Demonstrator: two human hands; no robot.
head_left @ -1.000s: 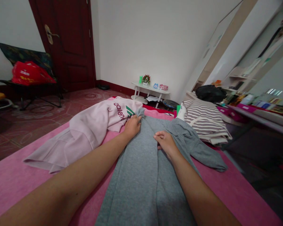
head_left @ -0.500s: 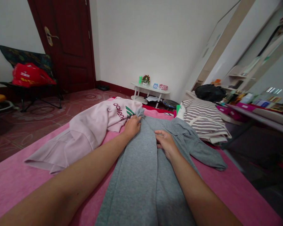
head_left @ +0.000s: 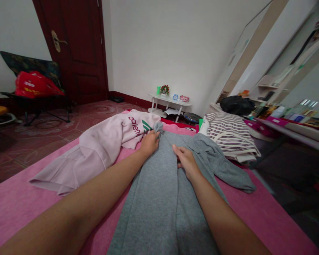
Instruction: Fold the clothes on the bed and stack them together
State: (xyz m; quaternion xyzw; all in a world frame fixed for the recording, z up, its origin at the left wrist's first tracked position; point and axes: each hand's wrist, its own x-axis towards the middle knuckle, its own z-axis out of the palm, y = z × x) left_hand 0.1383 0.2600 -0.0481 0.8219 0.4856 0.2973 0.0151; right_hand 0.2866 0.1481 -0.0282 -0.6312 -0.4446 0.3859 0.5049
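A long grey garment [head_left: 156,198] of soft knit fabric is spread before me, its near end running out of view. At its far left corner my left hand [head_left: 150,141] is closed on a bunched bit of the cloth. My right hand [head_left: 185,159] pinches a folded edge near the middle, thumb on top and fingers partly hidden under the fold. One sleeve-like part [head_left: 232,175] of the garment stretches out to the right. Beside my left hand lies a pale pink sweatshirt [head_left: 103,145] with dark lettering and green stripes.
Both garments lie on a pink bedspread [head_left: 266,209]. Folded striped clothes [head_left: 228,134] are piled at the right, near a cluttered dressing table [head_left: 295,131]. A small white table [head_left: 170,100] stands by the far wall. A folding chair holds a red bag [head_left: 37,85] at the left.
The right thumb has come down onto the fold, and the fingers have drawn in beneath it. My left hand stays in place on the cloth.
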